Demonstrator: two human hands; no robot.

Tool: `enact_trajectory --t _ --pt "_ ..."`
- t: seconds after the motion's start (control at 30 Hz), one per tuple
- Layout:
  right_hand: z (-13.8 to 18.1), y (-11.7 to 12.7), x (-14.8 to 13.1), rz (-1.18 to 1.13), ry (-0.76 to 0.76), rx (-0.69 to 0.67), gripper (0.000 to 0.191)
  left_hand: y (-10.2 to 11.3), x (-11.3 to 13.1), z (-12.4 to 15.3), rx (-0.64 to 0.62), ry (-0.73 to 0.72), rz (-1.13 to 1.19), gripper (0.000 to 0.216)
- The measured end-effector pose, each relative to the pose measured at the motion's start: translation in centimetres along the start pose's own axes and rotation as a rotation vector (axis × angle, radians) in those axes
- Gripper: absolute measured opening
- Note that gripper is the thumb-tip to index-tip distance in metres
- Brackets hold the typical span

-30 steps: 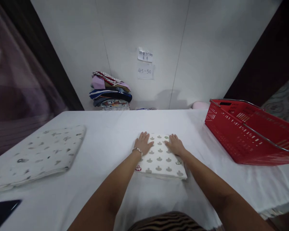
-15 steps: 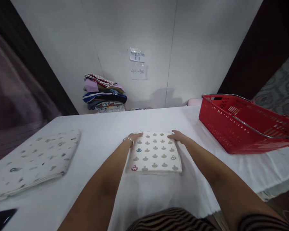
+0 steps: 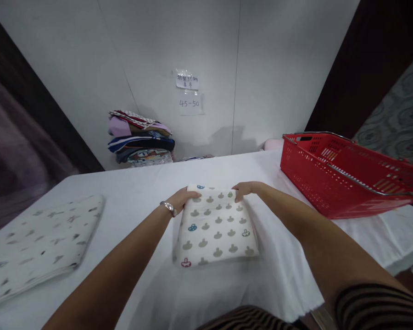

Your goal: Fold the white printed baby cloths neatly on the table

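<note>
Striped sleeve (image 3: 375,300): on the right arm, nearer the wearer than the mushroom-print cloth.
Mushroom-print cloth (image 3: 217,224): the landmark, folded, between both hands at the white-covered table (image 3: 131,197); whether its far edge is lifted, I cannot tell.
Left hand (image 3: 183,198): gripping the cloth's far left corner, thumb on top; bracelet (image 3: 168,208) at the wrist.
Right hand (image 3: 244,189): gripping its far right corner.
Second folded cloth (image 3: 43,243): left of the landmark, well apart, small scattered print.
Red basket (image 3: 313,188): right of and beyond it; slotted walls, metal handles, floor partly hidden.
Fabric pile (image 3: 141,140): beyond it, leftward.
Lower paper (image 3: 192,104): on the wall beyond it, "45-50".
Upper paper (image 3: 187,80): just above, handwritten characters, too blurred to read surely.
</note>
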State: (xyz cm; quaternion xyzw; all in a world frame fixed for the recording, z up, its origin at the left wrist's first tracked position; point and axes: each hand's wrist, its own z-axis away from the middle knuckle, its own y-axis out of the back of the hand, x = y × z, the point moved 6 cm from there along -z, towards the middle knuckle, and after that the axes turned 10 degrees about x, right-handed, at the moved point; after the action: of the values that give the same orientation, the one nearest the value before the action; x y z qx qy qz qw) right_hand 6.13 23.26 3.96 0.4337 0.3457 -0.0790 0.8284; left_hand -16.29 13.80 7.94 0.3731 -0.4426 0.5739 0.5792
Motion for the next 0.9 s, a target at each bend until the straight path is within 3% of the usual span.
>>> enact_trajectory --t 0.13,0.27,0.33,0.43,0.53,0.6,0.7,0.8,0.9 --pt "1.7 1.4 -2.3 0.070 -0.041 -0.027 0.046 0.3 1.6 2.6 0.033 -0.082 -0.018 0.055" --pt "4.8 4.5 -6.6 0.139 0.103 0.025 0.042 1.9 5.2 5.0 0.109 -0.221 -0.104 0.051" --pt "6.7 6.9 -9.5 0.219 0.208 0.140 0.039 3.1 8.4 6.5 0.187 -0.353 -0.198 0.050" --pt "10.0 10.1 -13.8 0.418 0.352 0.446 0.032 4.8 13.2 9.8 0.360 -0.585 -0.431 0.047" --pt "13.3 9.2 -16.2 0.628 0.526 0.749 0.021 5.6 14.4 13.5 0.525 -0.794 -0.729 0.046" --pt "14.6 5.4 -15.4 0.745 0.678 0.892 0.014 5.5 11.9 15.4 0.559 -0.960 -0.924 0.045" --pt "14.8 -3.1 -10.9 0.777 0.860 0.969 0.021 4.6 3.2 16.4 0.472 -1.169 -1.157 0.042" --pt "14.2 -11.4 -5.4 0.723 0.931 0.830 0.022 3.9 -6.7 16.1 0.338 -1.141 -1.280 0.037" --pt "14.3 -15.1 -2.5 0.656 0.878 0.756 0.024 3.6 -12.0 16.6 0.291 -1.053 -1.306 0.040"
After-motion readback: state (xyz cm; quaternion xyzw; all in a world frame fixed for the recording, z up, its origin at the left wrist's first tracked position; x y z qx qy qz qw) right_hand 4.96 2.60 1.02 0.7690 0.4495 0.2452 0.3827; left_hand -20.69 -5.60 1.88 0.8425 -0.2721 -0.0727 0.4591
